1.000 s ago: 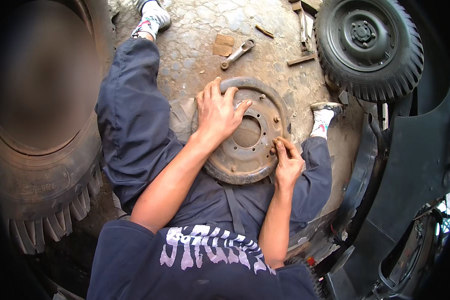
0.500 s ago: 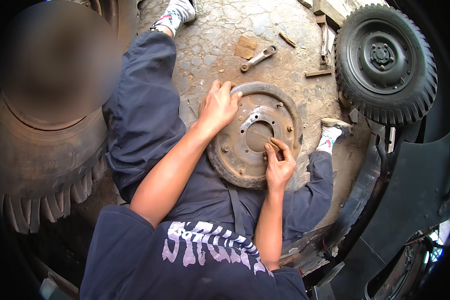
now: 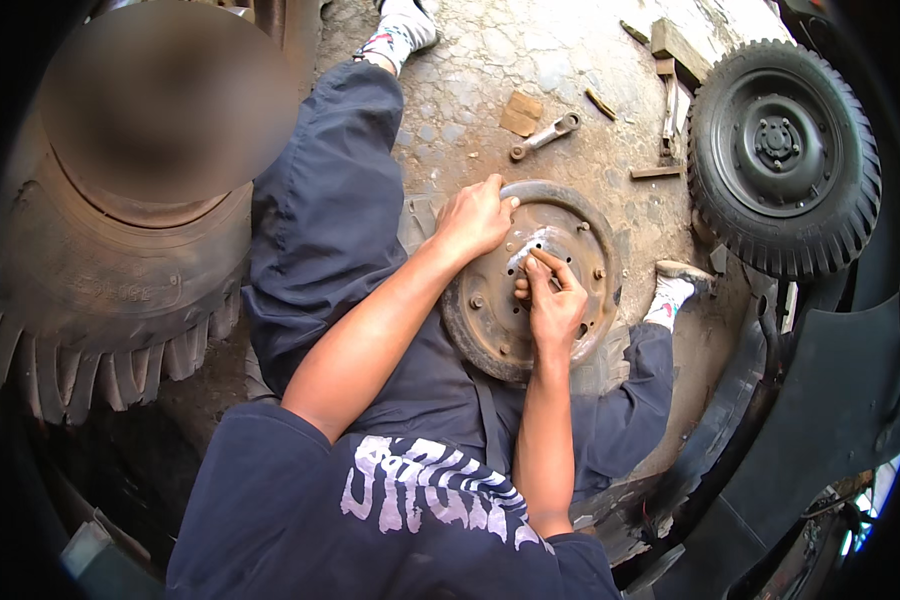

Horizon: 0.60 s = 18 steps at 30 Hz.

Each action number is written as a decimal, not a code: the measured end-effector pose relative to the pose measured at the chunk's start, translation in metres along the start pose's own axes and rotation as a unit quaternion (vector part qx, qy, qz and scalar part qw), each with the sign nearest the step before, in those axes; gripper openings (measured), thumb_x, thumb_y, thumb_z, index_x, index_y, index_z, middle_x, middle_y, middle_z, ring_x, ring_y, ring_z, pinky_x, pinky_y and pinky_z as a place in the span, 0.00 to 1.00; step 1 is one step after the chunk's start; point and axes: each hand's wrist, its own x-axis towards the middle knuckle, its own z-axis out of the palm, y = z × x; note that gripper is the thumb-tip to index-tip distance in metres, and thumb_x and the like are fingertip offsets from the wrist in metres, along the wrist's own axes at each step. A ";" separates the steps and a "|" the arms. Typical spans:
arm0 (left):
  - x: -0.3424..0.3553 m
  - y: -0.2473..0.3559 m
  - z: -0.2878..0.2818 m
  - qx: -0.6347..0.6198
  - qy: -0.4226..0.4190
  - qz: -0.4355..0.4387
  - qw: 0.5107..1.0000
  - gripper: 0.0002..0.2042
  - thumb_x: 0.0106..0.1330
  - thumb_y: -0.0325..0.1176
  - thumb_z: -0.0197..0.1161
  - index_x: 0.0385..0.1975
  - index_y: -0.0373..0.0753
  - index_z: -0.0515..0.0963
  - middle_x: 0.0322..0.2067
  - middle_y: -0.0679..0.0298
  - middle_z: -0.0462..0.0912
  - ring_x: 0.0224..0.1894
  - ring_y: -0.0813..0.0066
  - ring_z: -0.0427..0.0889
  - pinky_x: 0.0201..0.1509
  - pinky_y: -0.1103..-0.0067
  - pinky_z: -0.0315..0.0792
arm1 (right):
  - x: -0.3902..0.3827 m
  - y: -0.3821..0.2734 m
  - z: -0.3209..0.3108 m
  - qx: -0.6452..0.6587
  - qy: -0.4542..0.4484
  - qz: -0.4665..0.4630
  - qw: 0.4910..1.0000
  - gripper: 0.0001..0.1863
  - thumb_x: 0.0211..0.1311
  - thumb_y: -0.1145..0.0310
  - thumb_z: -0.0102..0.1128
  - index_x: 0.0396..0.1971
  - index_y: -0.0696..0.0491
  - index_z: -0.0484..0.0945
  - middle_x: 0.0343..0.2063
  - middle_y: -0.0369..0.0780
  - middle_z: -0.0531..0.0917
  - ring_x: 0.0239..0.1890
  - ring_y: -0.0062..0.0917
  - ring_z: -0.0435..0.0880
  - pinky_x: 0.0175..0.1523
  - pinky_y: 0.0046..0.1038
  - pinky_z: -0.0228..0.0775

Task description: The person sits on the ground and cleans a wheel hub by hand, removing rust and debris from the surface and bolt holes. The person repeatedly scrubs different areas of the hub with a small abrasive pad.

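Note:
A rusty, round brake drum rests tilted across my lap, between my spread legs. It has studs around its face and a paler, scraped patch near the centre. My left hand grips its upper left rim, fingers curled over the edge. Over the drum's middle, my right hand has thumb and fingers pinched together against the face near the small bolt holes. Whatever lies in that pinch is too hidden to make out. The right hand and fingers cover most of the centre opening.
Beyond the drum, a metal connecting rod lies on the cracked ground by a brown scrap. A black wheel with tyre is at the right, near wood and metal pieces. A large worn tyre stands at the left, dark body panels at the right.
My right hand has moved from the right side of the centre opening up and inward, onto the paler patch. My left hand keeps its hold on the rim. The whole view has shifted slightly.

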 end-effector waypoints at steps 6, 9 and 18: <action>0.002 0.005 -0.010 0.058 -0.053 0.014 0.997 0.21 0.77 0.45 0.60 0.57 0.32 0.75 0.41 0.36 0.87 0.49 0.36 0.86 0.53 0.50 0.77 | 0.011 0.005 0.015 -0.149 0.046 -0.057 0.986 0.13 0.63 0.71 0.77 0.46 0.55 0.92 0.35 0.42 0.90 0.33 0.24 0.88 0.41 0.27 0.82; 0.001 0.001 -0.007 0.054 -0.031 0.015 0.998 0.20 0.77 0.45 0.60 0.54 0.32 0.76 0.40 0.37 0.88 0.48 0.36 0.87 0.52 0.50 0.78 | 0.024 -0.001 0.019 -0.196 0.061 -0.085 0.975 0.13 0.57 0.70 0.79 0.43 0.53 0.93 0.33 0.41 0.91 0.33 0.23 0.87 0.45 0.29 0.79; 0.000 0.002 -0.009 0.050 -0.024 0.006 0.998 0.19 0.76 0.45 0.62 0.53 0.34 0.78 0.39 0.39 0.88 0.47 0.38 0.88 0.50 0.50 0.78 | 0.010 -0.012 0.018 -0.180 0.057 -0.068 0.980 0.14 0.56 0.73 0.81 0.43 0.56 0.92 0.27 0.37 0.90 0.28 0.17 0.83 0.39 0.23 0.77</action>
